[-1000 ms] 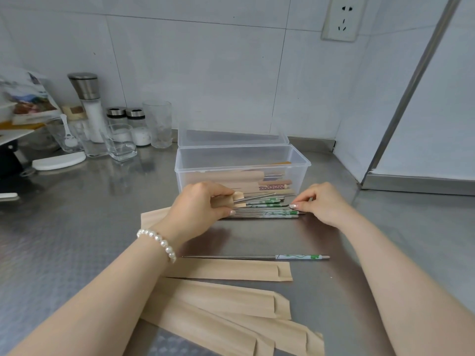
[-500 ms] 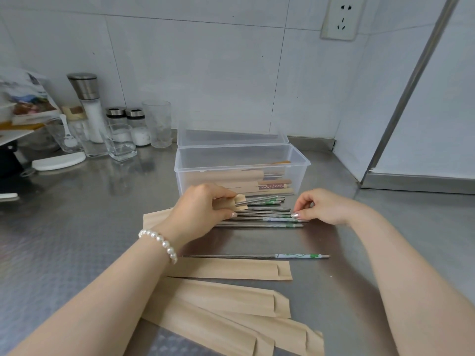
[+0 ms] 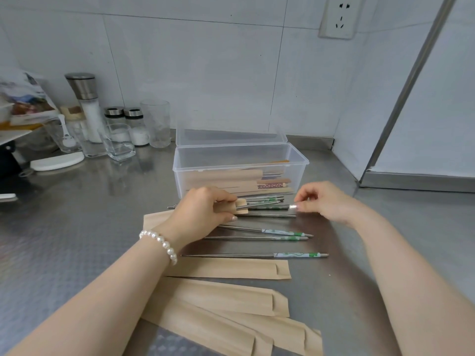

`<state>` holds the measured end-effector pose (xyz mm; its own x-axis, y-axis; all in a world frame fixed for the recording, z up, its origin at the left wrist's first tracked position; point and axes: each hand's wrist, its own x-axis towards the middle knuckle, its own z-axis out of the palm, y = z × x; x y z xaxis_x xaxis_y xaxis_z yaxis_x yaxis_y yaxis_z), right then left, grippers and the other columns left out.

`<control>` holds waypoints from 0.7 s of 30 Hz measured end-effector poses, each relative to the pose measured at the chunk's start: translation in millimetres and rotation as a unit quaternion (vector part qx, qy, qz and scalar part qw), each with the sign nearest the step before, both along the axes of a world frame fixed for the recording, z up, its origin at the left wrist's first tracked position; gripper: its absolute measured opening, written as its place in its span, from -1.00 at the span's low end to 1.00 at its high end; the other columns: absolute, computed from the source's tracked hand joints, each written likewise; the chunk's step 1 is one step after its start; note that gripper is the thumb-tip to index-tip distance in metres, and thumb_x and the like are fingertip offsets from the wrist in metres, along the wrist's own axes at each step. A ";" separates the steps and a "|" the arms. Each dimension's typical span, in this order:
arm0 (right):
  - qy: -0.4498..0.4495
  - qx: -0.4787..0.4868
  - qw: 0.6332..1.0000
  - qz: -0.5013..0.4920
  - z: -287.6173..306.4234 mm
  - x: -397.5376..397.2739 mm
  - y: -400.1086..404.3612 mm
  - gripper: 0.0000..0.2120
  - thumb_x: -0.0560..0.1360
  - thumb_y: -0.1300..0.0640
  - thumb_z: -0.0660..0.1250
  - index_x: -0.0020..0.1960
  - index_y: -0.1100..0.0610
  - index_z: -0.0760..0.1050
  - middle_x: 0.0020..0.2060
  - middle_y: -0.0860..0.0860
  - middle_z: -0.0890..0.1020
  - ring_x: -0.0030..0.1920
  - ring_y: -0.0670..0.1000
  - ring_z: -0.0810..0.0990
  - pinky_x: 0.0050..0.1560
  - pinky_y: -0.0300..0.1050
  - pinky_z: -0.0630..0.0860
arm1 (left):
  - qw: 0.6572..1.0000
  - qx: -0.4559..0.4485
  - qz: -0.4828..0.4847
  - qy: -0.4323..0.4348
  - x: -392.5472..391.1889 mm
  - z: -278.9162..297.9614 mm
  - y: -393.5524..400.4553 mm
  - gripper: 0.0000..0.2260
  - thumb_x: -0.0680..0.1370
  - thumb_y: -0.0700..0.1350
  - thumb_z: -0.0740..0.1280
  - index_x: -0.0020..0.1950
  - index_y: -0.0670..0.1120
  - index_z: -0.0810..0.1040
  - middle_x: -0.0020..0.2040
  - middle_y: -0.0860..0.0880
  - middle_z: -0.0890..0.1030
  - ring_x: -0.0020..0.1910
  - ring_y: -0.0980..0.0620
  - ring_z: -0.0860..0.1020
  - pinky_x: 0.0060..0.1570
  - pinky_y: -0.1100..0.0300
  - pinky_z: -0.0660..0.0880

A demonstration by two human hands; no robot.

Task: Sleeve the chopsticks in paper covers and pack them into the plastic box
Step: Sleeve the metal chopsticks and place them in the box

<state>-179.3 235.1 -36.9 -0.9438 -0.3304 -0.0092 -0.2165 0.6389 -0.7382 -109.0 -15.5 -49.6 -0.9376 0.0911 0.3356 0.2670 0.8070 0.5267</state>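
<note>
Your left hand (image 3: pixel 203 213) grips the open mouth of a tan kraft-paper sleeve (image 3: pixel 241 209), thumb beneath and fingers curled over the top, and the rest of that sleeve runs back under your wrist on the brushed steel desk (image 3: pixel 77 227). Keep the mouth pinched just wide enough to stay open; squeeze harder and, as I judge it, the paper will flatten and the tips will catch.

Two thin steel chopsticks with green-patterned white handles (image 3: pixel 267 204) already have their tips at or just inside that mouth. Hold them parallel and level with the sleeve, and feed both together rather than one at a time, so they do not cross inside.

Your right hand (image 3: pixel 326 204) pinches the handle ends of that pair between thumb and fingertips. Push from there in one straight line toward your left hand, and stop while the patterned handles show past the paper.

More loose chopsticks (image 3: pixel 259 235) lie nearer you on the desk, and spare empty paper sleeves (image 3: pixel 226 268) are stacked nearest of all, so the job looks partly done. The clear plastic box (image 3: pixel 240 170) stands open just behind your hands with sleeved pairs already inside. Lay this pair flat alongside them, handles to the same end.
</note>
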 end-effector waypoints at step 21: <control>0.075 -0.535 0.796 -0.272 9.6 -10.5 5.9 -0.72 0.63 0.05 0.05 -0.25 0.09 0.21 -0.70 -0.04 0.33 -0.66 -0.07 0.19 -0.55 -0.36 0.10 | 1.000 -0.001 0.008 0.001 0.9 0.2 1.1 -0.65 0.34 -0.10 0.50 0.11 -0.02 0.60 -0.09 0.11 0.55 -0.09 0.16 0.45 -0.09 0.42 0.26</control>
